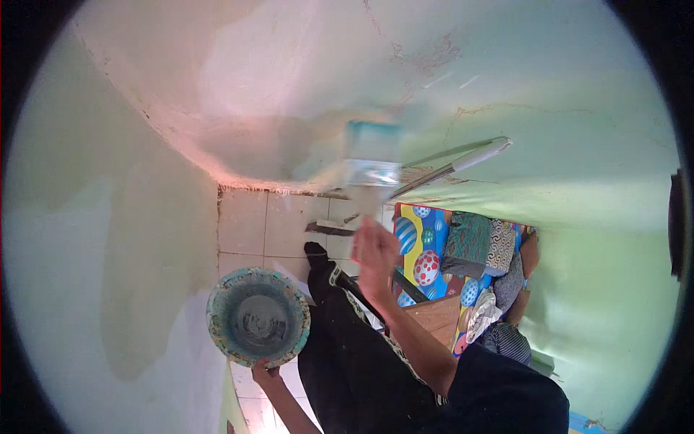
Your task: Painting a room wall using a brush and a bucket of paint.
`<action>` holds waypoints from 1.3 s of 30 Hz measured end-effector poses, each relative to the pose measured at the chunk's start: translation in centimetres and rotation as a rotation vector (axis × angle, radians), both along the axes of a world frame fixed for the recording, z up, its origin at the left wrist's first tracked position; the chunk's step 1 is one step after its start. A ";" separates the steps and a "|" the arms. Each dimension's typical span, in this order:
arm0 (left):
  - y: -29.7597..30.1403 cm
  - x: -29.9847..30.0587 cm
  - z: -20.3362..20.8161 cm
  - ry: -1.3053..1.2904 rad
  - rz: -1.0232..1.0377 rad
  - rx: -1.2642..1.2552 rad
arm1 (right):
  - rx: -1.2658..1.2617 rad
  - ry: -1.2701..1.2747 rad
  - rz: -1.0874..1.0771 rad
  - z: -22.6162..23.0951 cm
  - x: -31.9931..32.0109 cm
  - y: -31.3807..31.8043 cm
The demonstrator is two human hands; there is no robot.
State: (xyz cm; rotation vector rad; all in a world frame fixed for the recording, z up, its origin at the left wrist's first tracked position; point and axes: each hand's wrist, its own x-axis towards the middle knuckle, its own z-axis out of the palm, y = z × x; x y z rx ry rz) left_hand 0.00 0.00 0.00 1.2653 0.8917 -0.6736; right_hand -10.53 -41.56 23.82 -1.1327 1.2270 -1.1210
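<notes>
A wide flat paintbrush (373, 155) is in my right hand (376, 253), its fingers closed around the pale handle. The bristles are teal and point up at the wall (289, 72), with a metal band below them. Motion blurs the brush, so I cannot tell whether it touches the wall. My left hand (266, 370) grips the near rim of a round basin (218, 333), which is crusted with paint. Inside the basin the surface is greyish, with a paler patch at the bottom.
A long-handled tool (477, 155) leans by the wall, with a broom-like head (331, 228) on the white tiled floor (242, 220). To the right lies a colourful ball-patterned mat (426, 264) bearing folded fabrics (466, 242). The pale wall has cracks and peeling paint.
</notes>
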 end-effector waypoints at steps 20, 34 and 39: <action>-4.0 -1.1 0.4 0.150 -0.025 -0.025 | 0.177 0.302 0.015 -13.3 3.5 -2.9; 0.1 -0.3 -2.3 0.009 -0.139 0.173 | -0.295 0.138 -0.008 -9.3 9.1 -9.3; 0.0 -1.1 -2.6 0.038 -0.157 0.230 | -0.018 0.309 0.029 -18.7 4.9 -6.7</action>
